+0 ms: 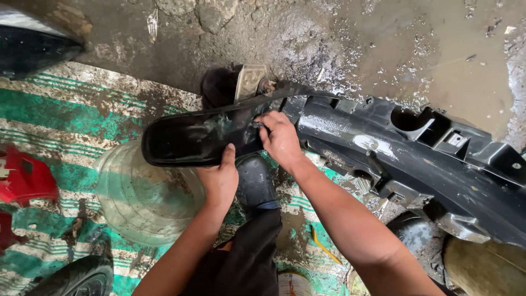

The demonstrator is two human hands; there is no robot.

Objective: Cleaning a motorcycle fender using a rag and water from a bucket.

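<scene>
1. A long black plastic panel (350, 148), wet and muddy, was held up over the floor (438, 60). It looked like a body part from a scooter. It ran from the middle of the view down to the right edge.
2. The step in hand seemed to be work on a small spot at the top edge of the panel, where its rounded left end joins the long part.
3. The left hand (220, 178) was placed under the rounded end. Its thumb was pressed up against the edge and its fingers were curled below, so the panel was gripped and kept steady.
4. The right hand (280, 137) was laid on top of the panel. Its fingers were bent tight and pinched at that small spot. What was pinched could not be made out.
5. Both arms were stretched forward from the bottom of the view, with the right forearm crossed over the knee.
6. A steady hold from below and a careful small pull or push would likely be needed next.
7. A clear plastic jar (145, 197) was seen just beside the left hand, on a striped green mat (60, 115).
</scene>
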